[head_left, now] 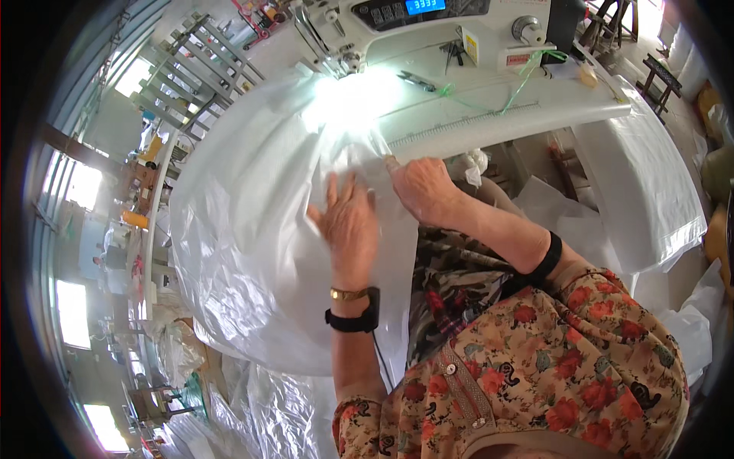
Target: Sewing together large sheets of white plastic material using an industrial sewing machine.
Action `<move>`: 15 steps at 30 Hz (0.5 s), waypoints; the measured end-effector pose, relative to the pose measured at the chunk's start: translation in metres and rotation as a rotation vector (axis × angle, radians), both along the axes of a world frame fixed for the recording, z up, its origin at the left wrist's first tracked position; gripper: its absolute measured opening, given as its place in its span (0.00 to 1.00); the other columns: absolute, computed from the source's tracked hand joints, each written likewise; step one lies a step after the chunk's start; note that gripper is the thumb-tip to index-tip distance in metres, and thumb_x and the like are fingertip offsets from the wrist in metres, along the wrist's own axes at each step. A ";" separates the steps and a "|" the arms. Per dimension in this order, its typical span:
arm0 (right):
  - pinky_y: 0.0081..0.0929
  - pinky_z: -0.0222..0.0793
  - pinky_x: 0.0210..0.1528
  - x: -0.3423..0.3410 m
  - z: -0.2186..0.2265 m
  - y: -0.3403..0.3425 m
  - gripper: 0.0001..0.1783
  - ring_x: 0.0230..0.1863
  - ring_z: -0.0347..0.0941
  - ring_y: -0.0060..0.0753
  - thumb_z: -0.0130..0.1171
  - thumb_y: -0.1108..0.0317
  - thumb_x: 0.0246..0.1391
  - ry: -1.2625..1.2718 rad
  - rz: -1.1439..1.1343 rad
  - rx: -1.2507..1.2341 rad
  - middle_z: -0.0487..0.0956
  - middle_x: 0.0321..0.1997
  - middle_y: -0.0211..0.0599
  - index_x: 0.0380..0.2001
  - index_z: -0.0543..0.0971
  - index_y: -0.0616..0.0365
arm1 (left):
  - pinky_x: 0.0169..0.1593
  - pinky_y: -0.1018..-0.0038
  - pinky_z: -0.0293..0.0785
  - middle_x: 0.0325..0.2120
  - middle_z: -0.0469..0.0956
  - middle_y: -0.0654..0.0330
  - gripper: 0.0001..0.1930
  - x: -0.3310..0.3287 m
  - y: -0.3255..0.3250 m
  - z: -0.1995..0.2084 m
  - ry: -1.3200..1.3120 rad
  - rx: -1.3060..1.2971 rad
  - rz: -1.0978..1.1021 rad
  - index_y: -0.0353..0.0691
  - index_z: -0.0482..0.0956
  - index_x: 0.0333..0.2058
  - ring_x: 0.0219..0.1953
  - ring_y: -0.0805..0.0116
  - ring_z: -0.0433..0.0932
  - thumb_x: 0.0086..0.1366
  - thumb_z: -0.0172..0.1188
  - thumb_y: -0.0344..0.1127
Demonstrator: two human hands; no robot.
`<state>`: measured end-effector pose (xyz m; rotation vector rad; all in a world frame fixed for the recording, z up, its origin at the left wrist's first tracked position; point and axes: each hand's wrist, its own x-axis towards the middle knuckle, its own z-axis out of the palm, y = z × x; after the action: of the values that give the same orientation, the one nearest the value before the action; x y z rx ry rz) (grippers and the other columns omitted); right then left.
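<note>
Plastic sheeting (245,237) lies under spread left fingers (332,193), beside curled right fingers (394,168), grip unclear.

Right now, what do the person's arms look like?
The sleeves are short and tan with red flowers. The left arm wears a shiny gold band and a black strap with a dark, boxy piece; a thin dark cord shows beside it. The right arm has a black band nearer its sleeve. The left grip and right grip are gloveless.
</note>
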<state>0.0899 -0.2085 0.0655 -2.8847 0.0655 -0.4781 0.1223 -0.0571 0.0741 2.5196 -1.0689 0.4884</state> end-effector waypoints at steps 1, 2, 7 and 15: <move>0.36 0.76 0.30 0.002 0.002 0.002 0.06 0.30 0.82 0.45 0.58 0.72 0.45 0.080 0.019 -0.039 0.81 0.25 0.44 0.28 0.80 0.61 | 0.65 0.45 0.45 0.58 0.72 0.60 0.17 0.018 0.012 -0.013 0.018 0.166 0.204 0.45 0.75 0.52 0.66 0.59 0.62 0.66 0.50 0.29; 0.36 0.76 0.30 -0.003 0.005 -0.001 0.06 0.30 0.82 0.45 0.58 0.72 0.45 0.071 0.006 -0.039 0.81 0.25 0.44 0.28 0.80 0.61 | 0.65 0.45 0.45 0.58 0.72 0.60 0.17 0.024 0.015 -0.016 0.008 0.165 0.192 0.45 0.75 0.52 0.66 0.59 0.62 0.66 0.50 0.29; 0.36 0.76 0.30 0.002 0.009 0.006 0.06 0.30 0.82 0.42 0.59 0.72 0.44 0.059 0.074 -0.076 0.81 0.25 0.42 0.26 0.81 0.62 | 0.62 0.42 0.50 0.62 0.68 0.60 0.09 0.044 0.040 -0.009 -0.098 0.224 0.167 0.39 0.76 0.41 0.69 0.57 0.56 0.66 0.48 0.30; 0.36 0.75 0.26 0.023 0.012 0.001 0.21 0.27 0.81 0.44 0.57 0.74 0.43 0.056 0.106 -0.118 0.80 0.21 0.45 0.42 0.74 0.77 | 0.61 0.44 0.48 0.58 0.72 0.60 0.17 0.076 0.042 0.004 -0.205 0.296 0.113 0.37 0.75 0.47 0.68 0.60 0.59 0.57 0.53 0.21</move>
<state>0.1128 -0.2070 0.0772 -2.9971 -0.1104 -0.3948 0.1981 -0.0149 0.0778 2.8501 -1.1498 0.6773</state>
